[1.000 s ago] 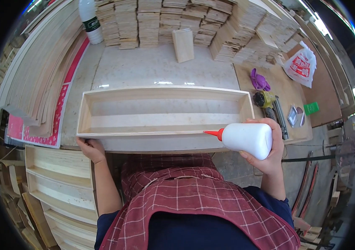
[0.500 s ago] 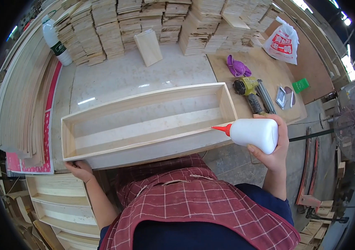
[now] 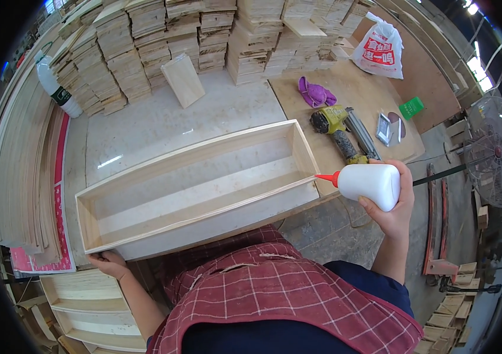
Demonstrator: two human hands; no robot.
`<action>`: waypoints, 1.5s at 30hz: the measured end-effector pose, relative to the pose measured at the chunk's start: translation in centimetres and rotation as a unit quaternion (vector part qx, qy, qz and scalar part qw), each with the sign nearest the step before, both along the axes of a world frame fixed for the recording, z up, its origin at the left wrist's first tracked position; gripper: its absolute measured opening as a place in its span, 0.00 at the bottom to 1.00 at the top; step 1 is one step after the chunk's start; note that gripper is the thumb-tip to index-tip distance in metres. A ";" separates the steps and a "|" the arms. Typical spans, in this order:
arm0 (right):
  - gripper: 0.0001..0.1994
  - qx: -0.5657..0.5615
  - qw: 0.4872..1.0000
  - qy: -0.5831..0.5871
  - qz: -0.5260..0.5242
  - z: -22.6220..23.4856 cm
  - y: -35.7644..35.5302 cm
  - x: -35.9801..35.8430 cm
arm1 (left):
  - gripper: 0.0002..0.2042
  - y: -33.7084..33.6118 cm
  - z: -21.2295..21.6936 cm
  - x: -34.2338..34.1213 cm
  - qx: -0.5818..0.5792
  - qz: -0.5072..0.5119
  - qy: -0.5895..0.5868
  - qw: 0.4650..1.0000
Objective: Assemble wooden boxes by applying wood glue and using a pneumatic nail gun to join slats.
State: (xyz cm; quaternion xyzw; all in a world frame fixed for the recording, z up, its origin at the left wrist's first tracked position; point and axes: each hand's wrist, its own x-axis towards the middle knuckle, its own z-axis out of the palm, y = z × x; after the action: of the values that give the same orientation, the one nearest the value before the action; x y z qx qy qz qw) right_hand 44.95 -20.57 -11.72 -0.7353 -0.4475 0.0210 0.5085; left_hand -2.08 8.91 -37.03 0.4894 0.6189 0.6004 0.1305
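Observation:
A long, shallow rectangular wooden frame (image 3: 204, 147) lies on the pale worktop, its near side along the table's front edge. My right hand (image 3: 394, 215) is wrapped round a white squeeze bottle (image 3: 369, 182), held nearly level. The bottle's red pointed nozzle (image 3: 329, 177) has its tip at the frame's near right corner, on or just above the top edge. A thin glossy line shows along the near side's top edge. At the near left corner, my left hand (image 3: 109, 264) grips the frame low down, its fingertips partly hidden beneath the corner.
A yellow-and-black nail gun (image 3: 340, 133), a purple cloth-like item (image 3: 316, 92) and a green box (image 3: 411, 107) lie on the brown board at right. Stacked wood pieces (image 3: 145, 47) line the back, with one loose block (image 3: 183, 81). Thin boards (image 3: 27, 177) lean at left. A fan (image 3: 493, 150) stands right.
The nozzle tip has travelled rightward along the frame's near edge to its right corner. My left hand remains at the near left corner. The whole view has shifted and turned slightly.

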 end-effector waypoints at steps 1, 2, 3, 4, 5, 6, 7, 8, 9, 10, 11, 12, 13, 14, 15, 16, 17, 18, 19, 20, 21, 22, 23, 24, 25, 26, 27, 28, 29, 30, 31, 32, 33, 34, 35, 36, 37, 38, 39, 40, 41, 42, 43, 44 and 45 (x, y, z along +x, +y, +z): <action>0.35 0.003 1.000 0.006 -0.007 0.0 0.1 0.2 | 0.22 0.4 0.0 0.0 -0.010 -0.016 -0.039 0.999; 0.35 0.007 1.000 0.002 -0.008 -0.1 0.0 0.3 | 0.22 0.4 0.0 0.2 -0.005 -0.017 -0.043 0.999; 0.34 0.004 1.000 0.003 -0.014 -0.2 -0.1 0.4 | 0.22 0.3 0.1 0.5 -0.007 -0.022 -0.069 0.997; 0.34 0.002 1.000 0.001 -0.018 -0.1 0.1 0.5 | 0.22 0.6 0.1 0.8 -0.006 -0.025 -0.099 0.995; 0.34 0.018 1.000 -0.007 -0.009 0.1 0.0 0.3 | 0.23 0.6 0.0 -0.2 -0.002 -0.027 -0.158 0.987; 0.34 0.008 1.000 -0.009 -0.005 0.4 0.0 0.1 | 0.23 0.2 -0.1 -1.0 0.016 -0.021 -0.166 0.986; 0.34 -0.005 1.000 -0.011 -0.004 0.5 0.3 0.0 | 0.23 0.0 -0.6 -1.4 0.005 -0.008 -0.106 0.994; 0.34 0.005 1.000 -0.019 -0.003 0.6 0.4 0.1 | 0.23 0.1 -0.8 -1.0 -0.009 0.001 -0.046 0.999; 0.33 -0.013 0.999 -0.030 -0.003 0.8 0.7 0.1 | 0.23 0.2 -0.7 -0.6 0.001 -0.017 -0.063 0.998; 0.33 -0.033 0.999 -0.039 -0.002 0.8 0.7 0.1 | 0.23 0.2 -0.8 -0.4 0.010 -0.015 -0.069 0.997; 0.34 -0.042 0.998 -0.051 -0.001 0.6 0.6 0.4 | 0.24 0.2 -0.8 -0.3 0.011 -0.019 -0.090 0.996; 0.34 -0.032 0.998 -0.055 0.004 0.6 1.0 0.4 | 0.24 0.3 -0.8 -0.2 0.014 -0.022 -0.111 0.994; 0.35 0.036 0.999 0.030 0.007 0.6 1.2 0.1 | 0.23 0.4 -0.7 -0.3 0.015 -0.028 -0.158 0.987; 0.36 0.103 0.988 0.117 0.013 0.6 1.6 0.0 | 0.23 0.4 -0.6 -0.2 0.022 -0.023 -0.160 0.987; 0.36 0.139 0.977 0.154 0.043 0.2 1.8 0.5 | 0.23 0.4 -0.4 -0.1 0.031 -0.036 -0.155 0.987; 0.36 0.142 0.977 0.154 0.051 0.2 2.5 0.5 | 0.22 0.2 -0.2 0.1 0.039 -0.049 -0.148 0.987; 0.35 0.202 0.951 0.219 0.081 0.2 3.4 0.6 | 0.21 0.0 0.3 0.4 0.064 -0.055 -0.123 0.989; 0.34 0.259 0.917 0.283 0.111 0.2 4.3 0.6 | 0.21 -0.2 0.2 0.3 0.068 -0.046 -0.124 0.989; 0.33 0.281 0.895 0.315 0.144 0.0 5.4 0.7 | 0.21 -0.2 0.2 0.3 0.060 -0.039 -0.098 0.993; 0.33 0.281 0.893 0.315 0.156 0.0 6.6 0.5 | 0.21 -0.3 0.3 0.3 0.050 -0.030 -0.072 0.996; 0.33 0.268 0.887 0.333 0.175 0.1 8.2 -0.2 | 0.21 -0.6 0.4 0.5 0.041 -0.029 -0.060 0.997; 0.33 0.256 0.879 0.352 0.194 0.1 9.9 -0.7 | 0.21 -0.6 0.6 0.8 0.045 -0.017 -0.060 0.997; 0.33 0.256 0.875 0.360 0.197 -0.5 11.6 -1.2 | 0.20 -0.7 0.4 0.9 0.028 -0.017 -0.083 0.996; 0.33 0.251 0.873 0.362 0.210 -0.4 13.2 -2.2 | 0.20 -0.9 0.5 1.1 0.011 -0.016 -0.105 0.994; 0.33 0.227 0.880 0.354 0.221 -0.4 15.0 -3.3 | 0.18 -1.4 1.3 1.2 -0.010 -0.010 -0.022 1.000; 0.33 0.202 0.886 0.346 0.233 -0.4 16.8 -4.6 | 0.16 -1.3 0.9 1.3 0.026 0.011 0.001 1.000; 0.32 0.194 0.890 0.334 0.242 -0.3 18.6 -5.8 | 0.16 -1.2 0.9 1.4 0.043 0.023 0.041 0.998; 0.32 0.185 0.893 0.325 0.252 -0.4 20.2 -7.0 | 0.17 -1.2 1.0 1.5 0.057 0.036 0.082 0.994; 0.32 0.187 0.897 0.310 0.255 -0.5 21.7 -8.2 | 0.16 -1.2 0.9 1.5 0.042 0.030 0.079 0.996; 0.32 0.172 0.895 0.315 0.265 -0.6 23.2 -9.3 | 0.15 -1.1 0.7 1.5 0.025 0.024 0.075 0.997; 0.32 0.169 0.902 0.281 0.281 -0.6 24.5 -10.5 | 0.15 -1.0 1.1 1.7 0.039 0.031 0.104 0.993; 0.32 0.166 0.907 0.247 0.297 -0.6 25.8 -11.5 | 0.14 -0.9 1.5 1.9 0.053 0.038 0.133 0.989; 0.32 0.154 0.905 0.252 0.305 -0.9 27.0 -12.4 | 0.15 -0.9 1.8 2.1 0.030 0.037 0.107 0.993; 0.33 0.145 0.915 0.204 0.317 -1.2 28.2 -13.2 | 0.17 -0.9 2.1 2.3 0.008 0.037 0.080 0.996; 0.33 0.137 0.921 0.154 0.329 -1.5 29.3 -14.0 | 0.16 -0.9 2.6 2.4 0.037 0.028 0.081 0.996; 0.33 0.128 0.919 0.157 0.338 -1.9 30.1 -14.9 | 0.16 -1.1 2.7 2.3 0.029 0.037 0.081 0.996; 0.33 0.118 0.921 0.134 0.347 -2.0 30.8 -15.7 | 0.16 -1.1 2.9 2.4 0.032 0.037 0.083 0.995; 0.33 0.109 0.922 0.110 0.355 -2.2 31.4 -16.5 | 0.16 -1.2 3.0 2.5 0.037 0.036 0.085 0.995; 0.33 0.105 0.923 0.108 0.354 -2.4 32.1 -17.2 | 0.16 -1.2 3.1 2.5 0.043 0.041 0.097 0.993; 0.33 0.099 0.921 0.109 0.360 -2.6 32.5 -18.0 | 0.16 -1.3 2.8 2.3 0.038 0.047 0.096 0.994; 0.33 0.088 0.924 0.102 0.358 -2.5 32.9 -18.9 | 0.17 -1.3 2.5 2.2 0.056 0.054 0.111 0.991; 0.33 0.078 0.926 0.095 0.357 -2.6 33.3 -19.7 | 0.17 -1.4 2.3 2.0 0.074 0.062 0.127 0.987; 0.33 0.074 0.926 0.094 0.358 -2.7 33.7 -20.3 | 0.17 -1.4 2.3 2.1 0.071 0.062 0.125 0.988; 0.33 0.075 0.924 0.092 0.363 -2.8 34.2 -20.9 | 0.17 -1.4 2.5 2.2 0.071 0.056 0.125 0.988; 0.33 0.076 0.922 0.090 0.368 -2.9 34.6 -21.5 | 0.18 -1.4 2.8 2.3 0.070 0.050 0.125 0.988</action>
State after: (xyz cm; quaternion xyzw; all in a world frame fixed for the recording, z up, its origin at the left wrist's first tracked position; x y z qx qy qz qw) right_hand 23.41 14.04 -14.63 -0.4731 -0.6391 0.2381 0.5577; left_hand 0.21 7.48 -34.25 0.5371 0.6102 0.5823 -0.0127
